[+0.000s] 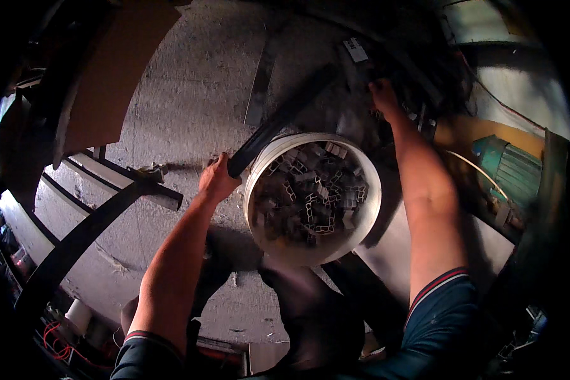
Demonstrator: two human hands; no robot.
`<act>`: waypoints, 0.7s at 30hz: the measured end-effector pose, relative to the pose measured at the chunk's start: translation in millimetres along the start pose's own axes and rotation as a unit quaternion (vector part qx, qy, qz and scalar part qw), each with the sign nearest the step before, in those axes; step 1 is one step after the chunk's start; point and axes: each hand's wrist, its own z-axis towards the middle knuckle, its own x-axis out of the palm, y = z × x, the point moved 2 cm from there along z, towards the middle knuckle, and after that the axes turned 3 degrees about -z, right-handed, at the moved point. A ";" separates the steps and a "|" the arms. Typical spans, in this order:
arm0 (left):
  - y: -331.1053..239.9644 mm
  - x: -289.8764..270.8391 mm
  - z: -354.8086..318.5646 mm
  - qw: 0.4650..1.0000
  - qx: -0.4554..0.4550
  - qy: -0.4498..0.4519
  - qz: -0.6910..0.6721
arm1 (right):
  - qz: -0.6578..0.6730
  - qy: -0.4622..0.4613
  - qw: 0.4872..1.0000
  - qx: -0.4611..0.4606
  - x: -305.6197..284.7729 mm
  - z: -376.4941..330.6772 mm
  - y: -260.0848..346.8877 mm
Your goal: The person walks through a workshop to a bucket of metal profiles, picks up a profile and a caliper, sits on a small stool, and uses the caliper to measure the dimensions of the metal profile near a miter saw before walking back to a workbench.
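Observation:
My left hand (218, 181) is closed on the near end of a long dark profile bar (284, 118). The bar slants away from me to the far right, passing left of a white bucket (375, 196). Small cut pieces of hollow profile (320, 193) lie heaped in the bucket, several with their open cross-sections showing. Beyond the bucket, at the far right, my right hand (382, 99) reaches out with bent fingers beside dark pieces in shadow. Whatever those fingers hold is lost in the dark. A white label (355, 49) shows just past that hand.
Dark bars and pale strips (82, 183) stick out at the left, below a brown panel (101, 82). A thin flat strip (259, 88) lies on the concrete floor (190, 76). To the right stands a green ribbed motor (510, 168) with a pale cable.

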 end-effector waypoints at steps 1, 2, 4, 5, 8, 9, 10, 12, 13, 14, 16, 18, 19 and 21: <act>6.1 3.2 -4.6 1.000 -0.018 0.001 -0.014 | 0.009 0.018 1.000 0.006 0.5 -6.2 6.2; 9.4 4.7 -6.8 0.999 -0.033 0.000 -0.029 | 0.019 0.033 0.999 0.010 -0.6 -10.6 16.6; 15.3 6.1 -12.3 0.998 -0.041 -0.009 -0.041 | -0.042 0.091 0.993 -0.055 5.3 -5.5 21.0; 14.4 7.8 -12.5 0.999 -0.027 -0.015 -0.037 | -0.074 0.113 0.987 -0.084 4.4 -3.3 16.1; 23.7 22.0 -3.3 0.999 0.015 -0.012 -0.041 | -0.375 0.008 0.902 -0.214 4.0 54.0 -29.7; 29.3 25.0 -0.3 0.999 0.023 -0.011 -0.042 | -0.458 -0.018 0.860 -0.226 8.5 63.2 -23.7; 34.5 28.0 3.4 0.999 0.028 -0.007 -0.043 | -0.527 -0.031 0.827 -0.193 4.0 75.9 -17.9; 38.5 34.0 12.0 0.998 0.043 0.006 -0.045 | -0.574 -0.045 0.797 -0.182 3.2 89.5 -15.2; 42.3 36.3 15.1 0.998 0.023 0.017 -0.059 | -0.554 -0.046 0.805 -0.207 4.4 93.3 -14.6; 44.5 39.4 17.3 0.997 0.003 0.031 -0.074 | -0.535 -0.046 0.811 -0.231 4.2 99.4 -19.4; 36.2 36.2 15.0 0.996 -0.007 0.033 -0.085 | -0.513 -0.043 0.840 -0.171 8.0 102.7 -24.5; 43.6 37.5 16.0 0.996 0.001 0.028 -0.089 | -0.472 -0.037 0.870 -0.136 15.7 99.3 -18.7; 48.5 36.7 15.2 0.996 0.004 0.026 -0.089 | -0.442 -0.037 0.889 -0.118 18.0 95.1 -15.3; 44.8 25.7 11.3 0.994 0.011 0.031 -0.105 | -0.384 -0.033 0.920 -0.075 16.7 83.9 -10.5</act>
